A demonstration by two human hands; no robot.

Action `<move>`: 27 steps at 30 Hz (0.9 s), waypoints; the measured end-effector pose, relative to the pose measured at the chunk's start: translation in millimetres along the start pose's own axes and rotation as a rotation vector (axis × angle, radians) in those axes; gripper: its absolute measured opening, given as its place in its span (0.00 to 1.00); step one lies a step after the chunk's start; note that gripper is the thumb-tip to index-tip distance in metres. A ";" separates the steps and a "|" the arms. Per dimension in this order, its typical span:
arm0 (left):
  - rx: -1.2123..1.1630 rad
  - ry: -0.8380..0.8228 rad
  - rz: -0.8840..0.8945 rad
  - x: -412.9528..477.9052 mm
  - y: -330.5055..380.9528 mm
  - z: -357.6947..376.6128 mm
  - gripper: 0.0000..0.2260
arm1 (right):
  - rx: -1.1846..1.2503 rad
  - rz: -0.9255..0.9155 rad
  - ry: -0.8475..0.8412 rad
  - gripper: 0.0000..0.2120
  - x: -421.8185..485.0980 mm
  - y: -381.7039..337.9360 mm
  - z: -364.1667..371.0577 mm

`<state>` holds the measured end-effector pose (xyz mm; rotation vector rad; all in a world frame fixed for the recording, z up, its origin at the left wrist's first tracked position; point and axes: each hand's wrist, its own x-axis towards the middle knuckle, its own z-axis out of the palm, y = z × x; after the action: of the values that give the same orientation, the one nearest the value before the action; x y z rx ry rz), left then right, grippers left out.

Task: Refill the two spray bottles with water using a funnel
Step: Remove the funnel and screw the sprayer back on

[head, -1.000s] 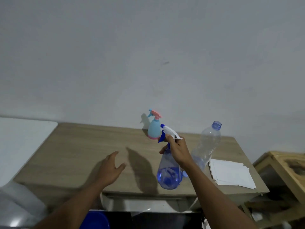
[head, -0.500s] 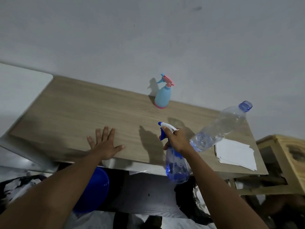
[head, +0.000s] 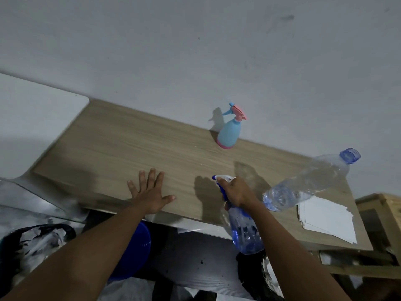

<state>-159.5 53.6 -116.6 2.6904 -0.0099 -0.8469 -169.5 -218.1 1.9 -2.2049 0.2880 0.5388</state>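
My right hand (head: 237,191) grips the neck of a clear blue spray bottle (head: 246,232) with a white and blue trigger head, holding it over the table's front edge. A little water shows in its base. My left hand (head: 149,194) lies flat with fingers spread on the wooden table (head: 134,148). A light blue spray bottle (head: 229,132) with a pink trigger and pink base stands upright at the back by the wall. A large clear water bottle (head: 308,181) with a blue neck stands right of my right hand, uncapped and partly filled. No funnel is visible.
A stack of white paper (head: 327,216) lies on the table's right end. A blue bowl or basin (head: 134,246) sits below the table under my left arm. A wooden stand (head: 382,211) is at the far right, a white surface (head: 32,118) at the left.
The view has tilted further down, showing more below the table. My right hand with the blue spray bottle stays near the front edge; my left hand has settled flat on the table.
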 end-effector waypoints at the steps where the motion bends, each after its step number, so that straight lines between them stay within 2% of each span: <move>1: -0.002 -0.002 -0.002 0.0 0.2 -0.2 0.46 | -0.031 -0.010 0.019 0.16 3.4 3.1 0.0; 3: 0.000 0.001 -0.003 0.2 -0.2 0.2 0.46 | -0.109 0.000 0.054 0.15 9.3 7.5 -1.8; 6: -0.003 0.003 0.004 -0.4 -0.7 -0.2 0.46 | -0.301 0.070 0.122 0.19 16.0 18.4 -10.9; 8: -0.008 0.010 0.008 -0.8 -0.3 -0.2 0.46 | -0.332 0.024 0.180 0.16 16.4 22.6 -17.1; 12: 0.010 0.068 0.028 1.6 -3.8 2.5 0.46 | -0.006 0.013 0.351 0.13 8.2 7.6 -26.0; 15: 0.056 0.189 0.077 6.1 -10.7 3.0 0.45 | 0.177 -0.166 0.414 0.15 11.2 -13.5 -34.0; 18: 0.096 0.280 0.086 14.5 -10.5 -2.3 0.41 | 0.196 -0.354 0.508 0.11 25.9 -38.7 -41.9; 22: 0.131 0.353 0.059 22.9 -4.7 -2.0 0.39 | 0.209 -0.471 0.602 0.07 56.7 -76.3 -52.3; 27: 0.114 0.424 0.036 27.0 -4.1 3.6 0.39 | 0.181 -0.496 0.539 0.02 113.4 -108.6 -53.0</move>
<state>-139.6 53.6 -135.7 2.9121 -0.0098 -0.2597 -13.5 -193.4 52.0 -2.1024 0.0536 -0.3456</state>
